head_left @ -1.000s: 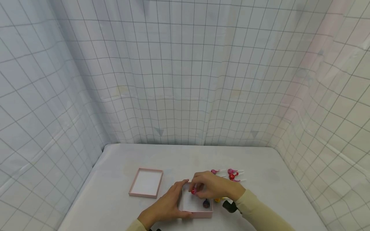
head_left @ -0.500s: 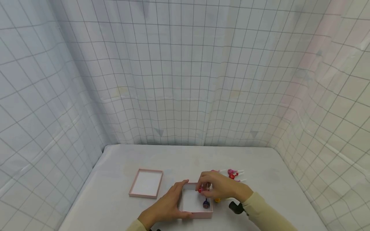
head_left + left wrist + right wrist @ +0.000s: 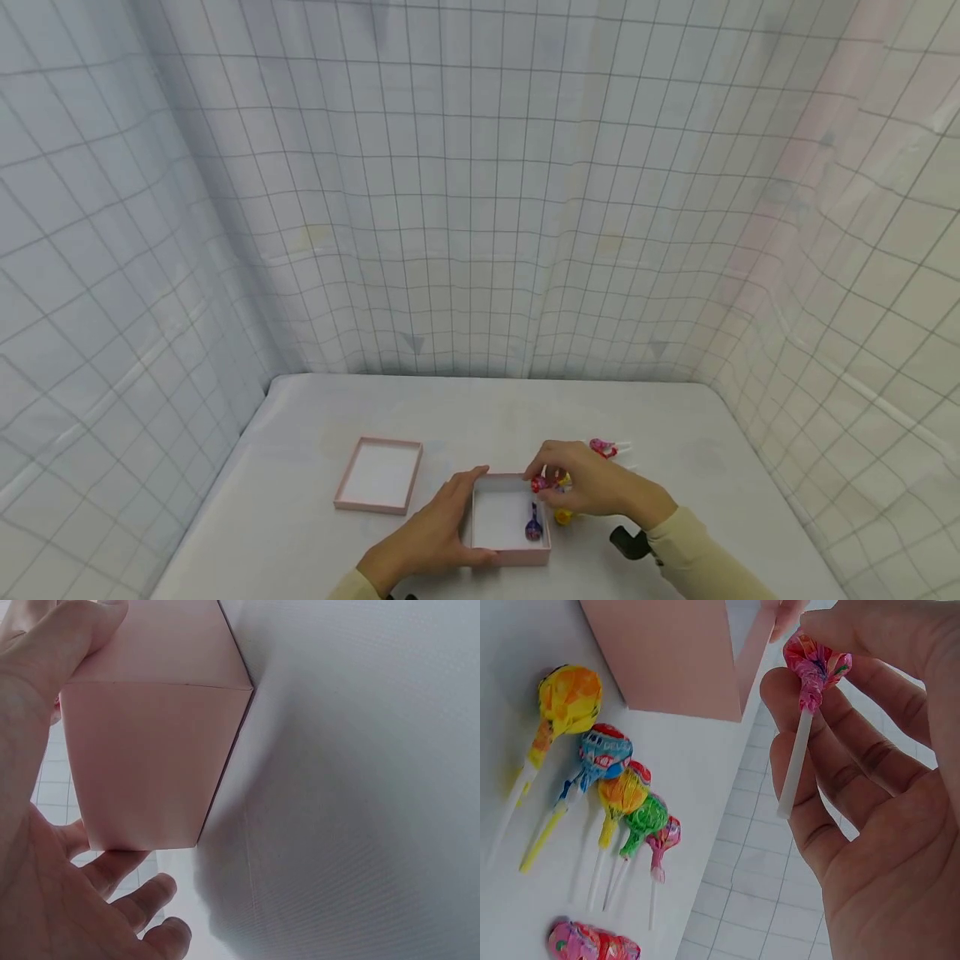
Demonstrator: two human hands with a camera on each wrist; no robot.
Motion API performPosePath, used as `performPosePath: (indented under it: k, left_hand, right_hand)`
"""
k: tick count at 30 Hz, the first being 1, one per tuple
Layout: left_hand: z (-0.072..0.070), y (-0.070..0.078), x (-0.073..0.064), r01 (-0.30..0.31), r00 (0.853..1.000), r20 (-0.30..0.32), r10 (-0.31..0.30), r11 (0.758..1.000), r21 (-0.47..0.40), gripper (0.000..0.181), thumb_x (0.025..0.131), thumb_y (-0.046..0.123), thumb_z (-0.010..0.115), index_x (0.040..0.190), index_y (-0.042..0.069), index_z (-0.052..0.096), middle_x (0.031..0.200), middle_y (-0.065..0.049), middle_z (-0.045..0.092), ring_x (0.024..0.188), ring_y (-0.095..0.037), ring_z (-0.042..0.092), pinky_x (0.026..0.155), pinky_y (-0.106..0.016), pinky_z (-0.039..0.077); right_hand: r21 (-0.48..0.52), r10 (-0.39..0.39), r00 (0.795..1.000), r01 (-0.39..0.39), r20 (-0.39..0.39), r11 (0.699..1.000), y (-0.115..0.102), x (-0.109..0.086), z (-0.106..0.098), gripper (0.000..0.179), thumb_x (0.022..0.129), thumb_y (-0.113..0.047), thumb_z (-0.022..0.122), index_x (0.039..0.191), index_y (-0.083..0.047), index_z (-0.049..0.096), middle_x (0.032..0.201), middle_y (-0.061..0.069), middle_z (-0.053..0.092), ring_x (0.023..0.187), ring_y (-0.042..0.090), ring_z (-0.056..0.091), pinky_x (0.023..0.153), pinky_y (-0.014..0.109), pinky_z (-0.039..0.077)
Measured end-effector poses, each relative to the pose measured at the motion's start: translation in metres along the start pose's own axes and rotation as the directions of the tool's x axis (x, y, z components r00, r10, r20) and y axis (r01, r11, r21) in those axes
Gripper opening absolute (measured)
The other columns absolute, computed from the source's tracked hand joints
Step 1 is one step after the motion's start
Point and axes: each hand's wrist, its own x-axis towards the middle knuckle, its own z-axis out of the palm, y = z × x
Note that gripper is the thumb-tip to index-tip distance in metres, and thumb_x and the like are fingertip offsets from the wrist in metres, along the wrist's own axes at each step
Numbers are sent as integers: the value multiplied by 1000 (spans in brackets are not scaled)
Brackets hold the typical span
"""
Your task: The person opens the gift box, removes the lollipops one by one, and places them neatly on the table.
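Note:
A shallow square pink box (image 3: 513, 558) with a white inside stands near the table's front. My left hand (image 3: 442, 527) holds it by its left side, thumb on the near wall and fingers at the far corner. One dark purple lollipop (image 3: 533, 530) lies inside along the right wall. Between thumb and fingertips, my right hand (image 3: 588, 483) pinches a pink lollipop (image 3: 810, 664) by its wrapped head, its white stick pointing away from the fingertips. In the head view this hand is at the box's far right corner; its palm hides part of the candy behind.
Right of the box lie several lollipops, among them a yellow one (image 3: 570, 697), a blue one (image 3: 605, 750), a green one (image 3: 645, 817) and pink ones (image 3: 592, 941). The pink-edged lid (image 3: 378, 475) rests white side up at the left. Gridded curtains (image 3: 495, 208) surround the table.
My right hand has moved right with the pink lollipop, from over the box's middle to its far right corner. More of the purple lollipop shows. The left hand stays on the box.

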Motion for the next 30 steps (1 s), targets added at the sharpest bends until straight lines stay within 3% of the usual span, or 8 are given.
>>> performPosePath:
  k: [7,14,30]
  left_hand:
    - [2,-1,0,6,1000,0,-6,1000,-3,129,88,64,99,183,14,26,176,-16,49,151,-35,59,123,-69,57]
    - [1,-2,1,11,1000,-6,-11,1000,0,132,88,66,99,184,15,25,175,-16,49,153,-37,59,125,-70,55]
    - [2,-2,3,32,999,12,-32,999,-25,131,88,67,98,185,18,24,177,-14,48,154,-35,58,127,-71,53]
  right_hand:
    - [-1,10,999,-10,-40,1000,7,-15,-5,22,105,-9,87,127,-12,84,113,-9,76,102,-1,68,89,24,66]
    - [-57,-29,995,23,-99,998,17,-30,-12,19,105,-7,87,123,-12,83,113,-3,79,98,7,71,84,25,65]
    - [-15,11,986,-14,-166,1000,44,-63,-17,23,101,-2,88,121,-11,83,108,-4,74,94,0,68,82,26,68]
